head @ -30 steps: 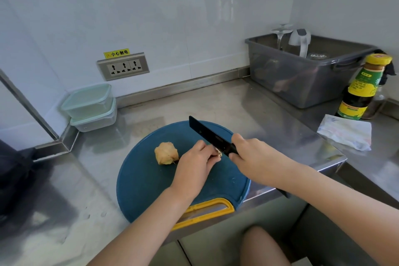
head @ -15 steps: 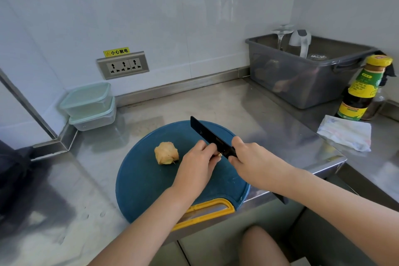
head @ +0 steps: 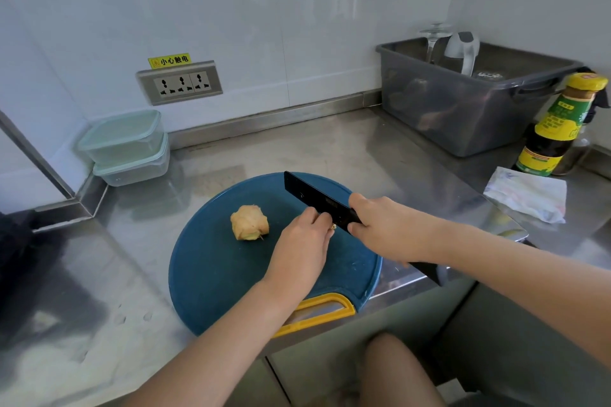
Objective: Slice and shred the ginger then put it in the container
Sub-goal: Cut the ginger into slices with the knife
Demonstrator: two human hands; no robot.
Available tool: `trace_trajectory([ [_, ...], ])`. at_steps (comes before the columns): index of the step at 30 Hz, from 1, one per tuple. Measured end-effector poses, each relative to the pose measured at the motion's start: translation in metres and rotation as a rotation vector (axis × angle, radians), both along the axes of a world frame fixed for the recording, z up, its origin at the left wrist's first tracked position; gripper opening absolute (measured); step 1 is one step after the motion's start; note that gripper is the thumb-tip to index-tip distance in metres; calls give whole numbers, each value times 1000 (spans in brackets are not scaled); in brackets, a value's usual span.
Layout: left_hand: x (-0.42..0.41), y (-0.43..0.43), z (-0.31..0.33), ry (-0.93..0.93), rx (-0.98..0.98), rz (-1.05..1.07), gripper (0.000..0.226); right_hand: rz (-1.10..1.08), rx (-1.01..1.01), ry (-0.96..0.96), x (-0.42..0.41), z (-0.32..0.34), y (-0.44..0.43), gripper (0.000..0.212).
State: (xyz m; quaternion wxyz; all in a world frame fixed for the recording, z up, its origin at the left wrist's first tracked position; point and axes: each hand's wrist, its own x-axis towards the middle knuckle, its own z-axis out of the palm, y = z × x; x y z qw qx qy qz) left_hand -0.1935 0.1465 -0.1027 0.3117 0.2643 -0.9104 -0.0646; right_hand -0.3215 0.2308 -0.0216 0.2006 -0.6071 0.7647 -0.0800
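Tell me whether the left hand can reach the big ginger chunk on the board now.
Probably yes. The ginger chunk lies on the blue board just beside the left hand, nothing between them; the knife is on the far side. The hand must first release the small ginger piece it holds.

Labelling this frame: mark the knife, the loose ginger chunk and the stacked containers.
knife [head: 310,195], head view, black blade flat
ginger chunk [head: 248,222], head view, its middle
stacked containers [head: 121,128], head view, top lid

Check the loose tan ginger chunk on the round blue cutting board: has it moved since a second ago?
No. The tan ginger chunk lies at the same spot on the round blue cutting board, left of centre.
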Motion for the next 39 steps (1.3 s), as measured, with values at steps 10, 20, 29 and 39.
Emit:
trace_trajectory([
  [10,1,-3,-1,25,43,-22,5,-3,115,-17,2,11,-10,14],
  [20,1,-4,-1,49,74,-31,2,-104,144,-252,-1,3,-17,4],
  [29,1,-3,-1,33,52,-16,3,-136,138,-283,1,-1,-18,5],
  [39,1,-1,2,47,97,-21,2,-132,109,-285,3,-7,-25,8],
])
